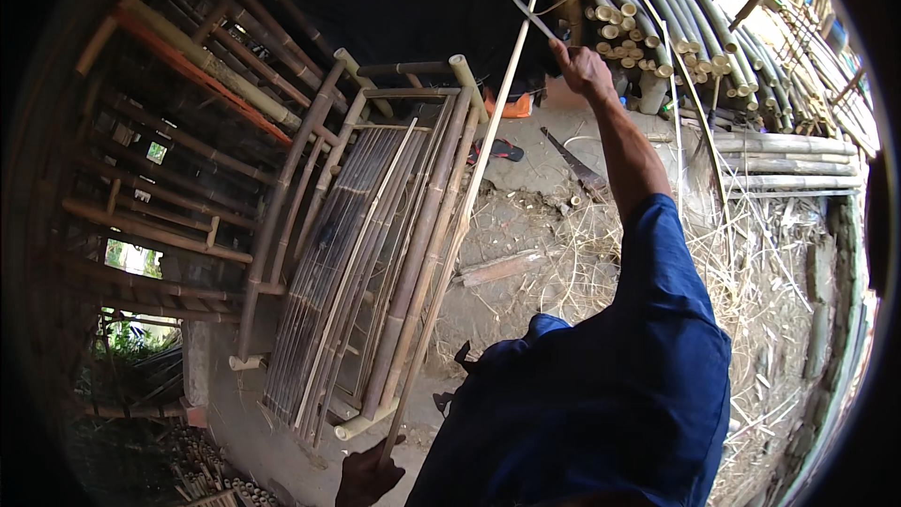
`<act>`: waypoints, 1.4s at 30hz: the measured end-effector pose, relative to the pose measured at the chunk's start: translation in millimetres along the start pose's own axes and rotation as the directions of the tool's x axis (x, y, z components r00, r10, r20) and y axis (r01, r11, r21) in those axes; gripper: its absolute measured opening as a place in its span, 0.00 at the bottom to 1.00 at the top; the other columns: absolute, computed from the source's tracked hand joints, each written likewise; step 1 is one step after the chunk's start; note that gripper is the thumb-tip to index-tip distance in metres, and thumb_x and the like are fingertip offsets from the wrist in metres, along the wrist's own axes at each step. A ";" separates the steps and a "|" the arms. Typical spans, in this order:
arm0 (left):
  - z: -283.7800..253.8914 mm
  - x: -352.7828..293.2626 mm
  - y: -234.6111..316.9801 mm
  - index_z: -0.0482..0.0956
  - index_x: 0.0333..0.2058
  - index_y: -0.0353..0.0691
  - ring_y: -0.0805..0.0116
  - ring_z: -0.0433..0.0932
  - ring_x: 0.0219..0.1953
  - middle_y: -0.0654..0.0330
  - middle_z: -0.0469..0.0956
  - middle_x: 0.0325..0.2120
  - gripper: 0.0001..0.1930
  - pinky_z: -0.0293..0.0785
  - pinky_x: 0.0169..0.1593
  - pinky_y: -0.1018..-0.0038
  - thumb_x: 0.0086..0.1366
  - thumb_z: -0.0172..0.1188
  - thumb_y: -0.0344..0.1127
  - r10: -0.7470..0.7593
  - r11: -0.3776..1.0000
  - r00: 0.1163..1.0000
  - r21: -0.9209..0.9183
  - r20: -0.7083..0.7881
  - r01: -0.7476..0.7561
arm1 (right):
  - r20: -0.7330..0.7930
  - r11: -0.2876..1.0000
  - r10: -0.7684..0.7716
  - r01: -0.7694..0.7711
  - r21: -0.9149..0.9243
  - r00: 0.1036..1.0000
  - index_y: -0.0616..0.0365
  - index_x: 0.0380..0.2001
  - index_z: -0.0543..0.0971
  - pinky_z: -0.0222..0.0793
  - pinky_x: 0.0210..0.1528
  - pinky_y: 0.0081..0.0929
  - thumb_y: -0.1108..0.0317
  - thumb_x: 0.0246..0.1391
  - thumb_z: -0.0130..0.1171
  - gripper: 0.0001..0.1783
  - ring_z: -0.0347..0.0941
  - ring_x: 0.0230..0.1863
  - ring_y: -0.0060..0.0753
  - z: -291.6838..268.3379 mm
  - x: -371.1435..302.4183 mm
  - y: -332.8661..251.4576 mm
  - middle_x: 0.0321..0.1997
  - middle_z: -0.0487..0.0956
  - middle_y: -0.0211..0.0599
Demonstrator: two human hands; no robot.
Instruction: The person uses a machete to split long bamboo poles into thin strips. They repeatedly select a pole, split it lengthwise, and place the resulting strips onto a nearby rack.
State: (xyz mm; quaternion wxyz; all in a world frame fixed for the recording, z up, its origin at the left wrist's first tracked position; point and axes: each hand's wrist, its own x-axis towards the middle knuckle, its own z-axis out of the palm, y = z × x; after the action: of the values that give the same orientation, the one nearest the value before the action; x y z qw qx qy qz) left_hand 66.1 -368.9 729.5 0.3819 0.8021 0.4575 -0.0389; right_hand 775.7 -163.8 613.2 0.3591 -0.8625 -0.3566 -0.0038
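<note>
My left hand (368, 477) is low and close to me. Its grip is closed around the bottom end of a long thin bamboo strip (457, 225). From that grip the strip runs up and away from me, leaning a little to the right. Its long side goes from near to far, and its far tip points at the dark space at the back.

My right hand (584, 70) is far out, arm stretched. Its grip is closed on the handle of a knife (531, 16). The blade sits right at the top of the strip, just left of that grip. I cannot tell if the blade touches the strip.

I think the way to do this well is to keep the low grip firm so the strip does not wobble, and to keep the blade lined up along the strip.

Left of the strip, a bamboo frame (375, 253) lies on the ground. Past my right grip is a pile of bamboo poles (657, 28). Dry straw (751, 282) covers the ground to its right.
</note>
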 end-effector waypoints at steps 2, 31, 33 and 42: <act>16.4 -26.9 -33.0 0.77 0.59 0.39 0.84 0.59 0.17 0.76 0.62 0.15 0.27 0.60 0.22 0.79 0.59 0.69 0.27 -0.012 0.932 0.999 -0.361 0.033 0.023 | 0.006 0.975 0.211 -0.210 -0.076 0.977 0.67 0.44 0.82 0.68 0.58 0.52 0.22 0.58 0.31 0.54 0.74 0.55 0.65 -22.9 26.4 16.1 0.46 0.79 0.68; 13.4 188.0 51.0 0.46 0.70 0.25 0.86 0.60 0.11 0.74 0.65 0.13 0.38 0.57 0.15 0.83 0.66 0.55 0.24 0.242 0.717 0.970 -0.666 -0.039 -0.205 | 0.298 0.975 -0.213 0.183 0.125 0.930 0.62 0.27 0.82 0.78 0.34 0.48 0.30 0.65 0.35 0.44 0.82 0.30 0.54 70.1 -192.0 -78.7 0.24 0.81 0.56; 12.1 174.4 50.3 0.45 0.70 0.26 0.86 0.60 0.11 0.74 0.64 0.13 0.38 0.57 0.16 0.83 0.66 0.55 0.23 0.203 0.715 0.979 -0.681 -0.014 -0.158 | 0.241 0.948 -0.292 0.246 0.205 0.925 0.62 0.33 0.81 0.77 0.36 0.50 0.30 0.64 0.36 0.42 0.81 0.31 0.57 69.0 -204.5 -95.1 0.25 0.81 0.56; 13.3 109.8 24.2 0.49 0.70 0.26 0.88 0.61 0.19 0.73 0.68 0.22 0.37 0.57 0.23 0.85 0.65 0.53 0.23 0.142 0.729 0.988 -0.683 0.067 -0.058 | 0.146 0.913 -0.406 0.392 0.115 0.902 0.58 0.41 0.81 0.77 0.37 0.49 0.28 0.62 0.39 0.41 0.80 0.33 0.61 70.0 -179.3 -72.1 0.30 0.82 0.57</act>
State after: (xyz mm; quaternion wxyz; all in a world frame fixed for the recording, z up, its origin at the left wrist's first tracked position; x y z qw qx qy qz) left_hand 151.9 -307.2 688.9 0.6751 0.6274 0.3736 0.1052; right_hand 580.0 -194.9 558.6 0.3550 -0.7529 -0.5541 0.0098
